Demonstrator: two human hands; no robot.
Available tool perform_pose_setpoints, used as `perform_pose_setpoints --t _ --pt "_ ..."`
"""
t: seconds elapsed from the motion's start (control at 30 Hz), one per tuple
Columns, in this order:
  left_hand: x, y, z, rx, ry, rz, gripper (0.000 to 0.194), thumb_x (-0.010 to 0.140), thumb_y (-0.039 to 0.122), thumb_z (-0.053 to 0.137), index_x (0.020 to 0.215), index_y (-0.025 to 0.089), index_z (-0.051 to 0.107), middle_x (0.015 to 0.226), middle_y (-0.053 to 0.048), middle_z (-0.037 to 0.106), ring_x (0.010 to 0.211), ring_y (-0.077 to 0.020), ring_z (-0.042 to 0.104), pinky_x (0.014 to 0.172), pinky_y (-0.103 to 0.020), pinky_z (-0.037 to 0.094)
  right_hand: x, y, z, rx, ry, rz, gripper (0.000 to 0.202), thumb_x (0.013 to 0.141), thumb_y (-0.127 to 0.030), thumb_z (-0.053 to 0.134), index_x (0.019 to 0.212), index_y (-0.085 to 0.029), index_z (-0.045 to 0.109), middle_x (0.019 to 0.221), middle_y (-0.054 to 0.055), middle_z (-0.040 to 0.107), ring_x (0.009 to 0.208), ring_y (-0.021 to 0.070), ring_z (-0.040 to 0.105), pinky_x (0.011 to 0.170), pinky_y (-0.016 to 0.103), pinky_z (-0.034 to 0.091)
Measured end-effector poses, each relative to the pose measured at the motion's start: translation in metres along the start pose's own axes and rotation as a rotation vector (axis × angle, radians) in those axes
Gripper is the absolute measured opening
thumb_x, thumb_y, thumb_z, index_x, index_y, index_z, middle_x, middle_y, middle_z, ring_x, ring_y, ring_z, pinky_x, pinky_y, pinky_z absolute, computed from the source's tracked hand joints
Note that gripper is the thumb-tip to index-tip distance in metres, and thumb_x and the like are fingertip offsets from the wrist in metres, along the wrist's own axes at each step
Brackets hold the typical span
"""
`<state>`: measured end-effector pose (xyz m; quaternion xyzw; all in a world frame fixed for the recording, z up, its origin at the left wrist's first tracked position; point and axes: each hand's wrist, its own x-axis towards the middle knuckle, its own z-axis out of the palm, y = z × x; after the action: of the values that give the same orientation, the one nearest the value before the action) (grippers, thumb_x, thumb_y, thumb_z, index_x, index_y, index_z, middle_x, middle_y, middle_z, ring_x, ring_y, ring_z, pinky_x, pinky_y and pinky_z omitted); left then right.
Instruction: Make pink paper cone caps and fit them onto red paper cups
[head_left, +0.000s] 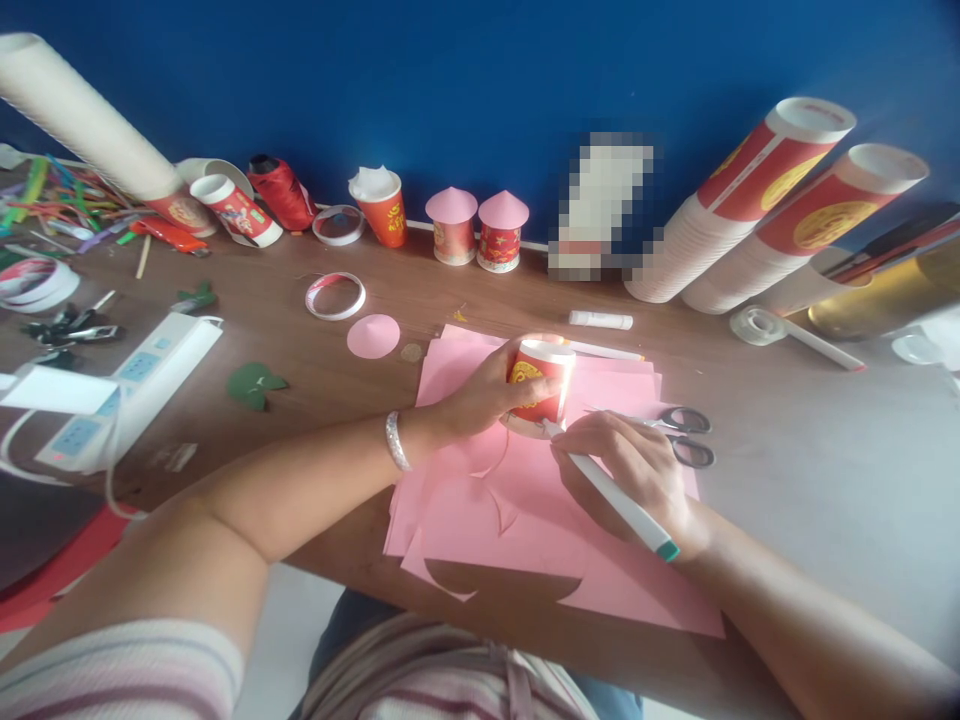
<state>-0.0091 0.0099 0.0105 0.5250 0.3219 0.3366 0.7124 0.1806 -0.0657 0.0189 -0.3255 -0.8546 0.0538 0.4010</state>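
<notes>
My left hand (pixel 504 385) is wrapped round a red and gold paper cup (pixel 546 392), held tilted above pink paper sheets (pixel 480 520). In my right hand (pixel 630 465) is a white marker with a green end (pixel 626 508); its tip touches or nearly touches the cup's pale lower band. Black-handled scissors (pixel 688 437) lie just right of my right hand, their blades partly hidden by it. A white marker cap or tube (pixel 600 320) rests behind the sheets. The top sheets have curved cut-outs near their front edge.
Two cups with pink cone roofs (pixel 477 232) stand at the back by the blue wall. Tall cup stacks (pixel 750 200) lean at the right. Left are a power strip (pixel 135 390), tape rolls (pixel 335 297), a green paper piece (pixel 255 385), a pink disc (pixel 373 336) and colourful sticks.
</notes>
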Motion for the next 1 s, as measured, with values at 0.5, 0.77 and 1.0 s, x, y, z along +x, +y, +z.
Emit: perform_pose_setpoints --t 0.5,0.77,1.0 --pt "0.0008 -0.0037 -0.0015 -0.021 0.001 0.030 0.051 0.081 0.040 0.077 0.124 0.017 0.060 0.108 -0.009 0.066 0.095 -0.0204 0.062 0.082 -0.034 0.052 0.0015 -0.0024 -0.0013 -0.026 0.003 0.002 0.024 0.089 0.001 0.057 0.095 -0.022 0.057 0.072 -0.002 0.063 0.058 0.0125 0.056 0.055 0.027 0.047" --pt "-0.0015 -0.0016 -0.0014 0.005 0.025 0.008 0.057 0.083 0.039 0.075 0.132 0.018 0.055 0.118 -0.011 0.066 0.107 -0.0234 0.061 0.091 -0.037 0.051 -0.0004 -0.0026 -0.0017 -0.016 -0.002 0.009 0.023 0.089 0.000 0.058 0.095 -0.022 0.058 0.072 -0.002 0.062 0.058 0.0130 0.054 0.054 0.027 0.045" --pt "-0.0016 0.0041 -0.0003 0.004 -0.008 0.032 0.048 0.082 0.039 0.075 0.120 0.017 0.058 0.103 -0.008 0.066 0.094 -0.0212 0.063 0.086 -0.035 0.051 0.0012 -0.0025 -0.0015 -0.025 0.002 -0.006 0.024 0.089 0.002 0.059 0.097 -0.021 0.057 0.073 -0.001 0.063 0.058 0.0129 0.056 0.054 0.027 0.046"
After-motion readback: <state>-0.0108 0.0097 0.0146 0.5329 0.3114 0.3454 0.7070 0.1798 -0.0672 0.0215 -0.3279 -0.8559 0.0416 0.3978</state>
